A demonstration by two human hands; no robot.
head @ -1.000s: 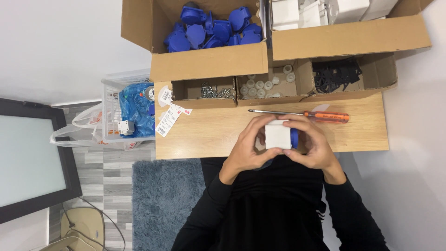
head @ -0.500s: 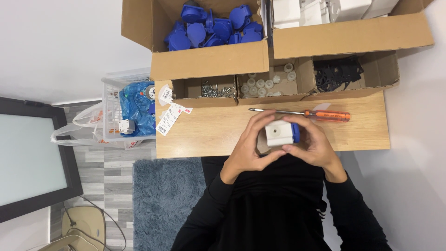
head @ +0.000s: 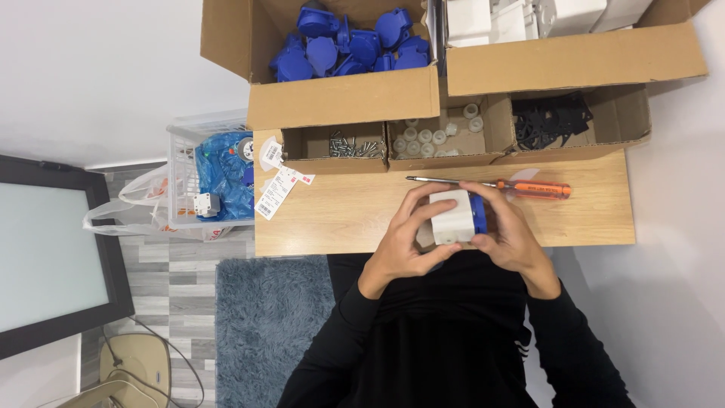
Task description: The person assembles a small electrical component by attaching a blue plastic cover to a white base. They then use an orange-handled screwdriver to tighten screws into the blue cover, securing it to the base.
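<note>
Both hands hold a white box-shaped socket housing (head: 451, 216) with a blue part on its right side, just above the near edge of the wooden table (head: 340, 219). My left hand (head: 400, 238) wraps its left and lower sides. My right hand (head: 510, 230) grips the right side over the blue part. An orange-handled screwdriver (head: 521, 187) lies on the table just behind the hands, its shaft pointing left.
Cardboard boxes line the back: blue caps (head: 347, 45), white housings (head: 521, 17), screws (head: 346, 145), small white rings (head: 427, 136), black gaskets (head: 551, 117). Paper tags (head: 276, 189) lie at the table's left. A white basket (head: 208, 177) and a dark screen (head: 53, 257) stand left.
The housing has been turned slightly in my hands, with fingers shifting around it. Everything on the table stays put.
</note>
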